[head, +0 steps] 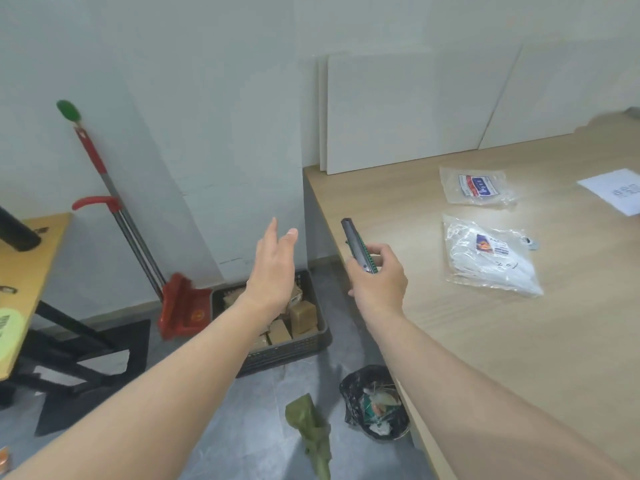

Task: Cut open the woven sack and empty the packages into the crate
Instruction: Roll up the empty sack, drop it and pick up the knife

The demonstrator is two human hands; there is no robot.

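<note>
My right hand (379,275) is closed around a grey and green utility knife (356,245), held upright at the left edge of the wooden table (502,341). My left hand (273,268) is raised with fingers apart and holds nothing, above the black crate (294,348). The crate stands on the floor and holds several brown taped packages (303,317). A crumpled green woven sack (311,431) lies on the grey floor near the bottom of the view.
A black rubbish bag (375,401) sits by the table's edge. A red dustpan (181,306) and broom lean on the wall. Two clear plastic packets (490,258) and a paper lie on the table. White boards lean behind it. A yellow bench (24,271) stands left.
</note>
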